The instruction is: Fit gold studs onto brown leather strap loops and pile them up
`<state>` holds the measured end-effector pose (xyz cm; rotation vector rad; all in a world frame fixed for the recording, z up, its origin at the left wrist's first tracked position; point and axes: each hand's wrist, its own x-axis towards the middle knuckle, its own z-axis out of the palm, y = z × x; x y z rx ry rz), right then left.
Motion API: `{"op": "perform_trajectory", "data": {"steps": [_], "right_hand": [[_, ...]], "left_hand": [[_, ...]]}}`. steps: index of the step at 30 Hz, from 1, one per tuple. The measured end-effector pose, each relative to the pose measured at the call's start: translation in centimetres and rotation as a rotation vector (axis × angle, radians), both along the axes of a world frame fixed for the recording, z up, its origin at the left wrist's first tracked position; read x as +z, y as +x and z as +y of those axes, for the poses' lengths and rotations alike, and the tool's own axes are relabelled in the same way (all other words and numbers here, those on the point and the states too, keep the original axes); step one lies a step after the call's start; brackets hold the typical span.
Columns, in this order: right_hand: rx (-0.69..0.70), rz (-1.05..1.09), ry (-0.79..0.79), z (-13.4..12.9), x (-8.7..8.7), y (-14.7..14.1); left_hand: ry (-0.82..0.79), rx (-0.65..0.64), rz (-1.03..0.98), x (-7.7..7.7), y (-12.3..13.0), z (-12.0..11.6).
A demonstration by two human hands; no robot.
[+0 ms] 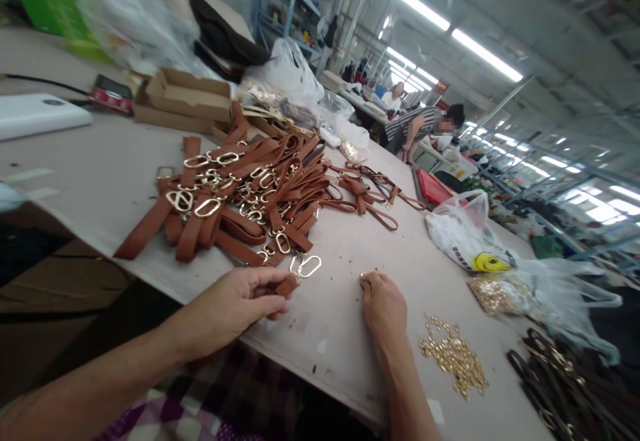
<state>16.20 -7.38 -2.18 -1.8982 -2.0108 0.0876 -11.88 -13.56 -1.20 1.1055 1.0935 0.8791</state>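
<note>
Near the table's front edge, my left hand (243,304) is closed on the end of a brown leather strap (287,286). A gold oval snap clasp (306,266) on that strap sticks out past my fingertips and rests at table level. My right hand (384,304) is lowered to the tabletop with its fingers pinched together. A few small gold fittings (371,272) show right at its fingertips; what lies between the fingers is hidden. Beyond my left hand spreads a heap of brown leather straps (240,191) with gold clasps and rings.
Loose gold fittings (453,354) lie right of my right arm. Dark straps (570,388) fill the near right corner. Plastic bags (470,234) stand along the right side. Cardboard boxes (187,98) are behind the heap. A person in stripes (417,128) bends over farther back.
</note>
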Motion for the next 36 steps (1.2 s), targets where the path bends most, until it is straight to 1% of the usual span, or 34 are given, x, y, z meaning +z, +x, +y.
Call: {"op": "perform_trajectory", "data": {"steps": [3, 5, 7, 10, 11, 13, 15, 17, 21, 27, 29, 32, 36], "right_hand": [[0.018, 0.094, 0.004, -0.8, 0.4, 0.4], [0.014, 0.171, 0.001, -2.2, 0.7, 0.3], [0.024, 0.385, -0.025, -4.2, 1.0, -0.5], [0.061, 0.862, -0.116, -7.2, 1.3, -2.7], [0.074, 0.980, -0.152, -8.0, 1.4, -3.6], [0.099, 1.081, -0.207, -9.1, 1.5, -5.1], [0.110, 1.097, -0.222, -9.6, 1.5, -6.0], [0.102, 1.084, -0.220, -9.8, 1.6, -6.2], [0.085, 1.090, -0.222, -10.3, 1.6, -5.8], [0.104, 1.097, -0.243, -11.3, 1.7, -5.6], [0.086, 1.116, -0.215, -11.5, 1.7, -5.7], [0.028, 1.167, -0.137, -11.9, 1.5, -6.0], [-0.028, 1.163, -0.078, -12.7, 1.3, -6.4]], "left_hand": [[-0.056, -0.023, -0.061, -0.1, 1.1, -0.2], [-0.063, -0.029, -0.093, 0.0, 1.8, -0.3], [-0.059, -0.045, -0.118, 0.1, 2.6, -0.3], [-0.031, -0.094, -0.120, 0.3, 3.7, -0.5], [-0.016, -0.112, -0.114, 0.4, 4.0, -0.6], [0.020, -0.145, -0.096, 0.7, 4.6, -0.9], [0.060, -0.173, -0.073, 1.0, 4.9, -1.2], [0.098, -0.191, -0.051, 1.2, 5.2, -1.5], [0.166, -0.212, 0.021, 1.4, 5.5, -1.9], [0.254, -0.244, 0.120, 1.6, 5.9, -2.3], [0.297, -0.228, 0.178, 1.3, 5.9, -2.5], [0.354, -0.202, 0.247, 0.4, 6.0, -2.9], [0.395, -0.205, 0.236, -0.8, 6.6, -3.3]]}}
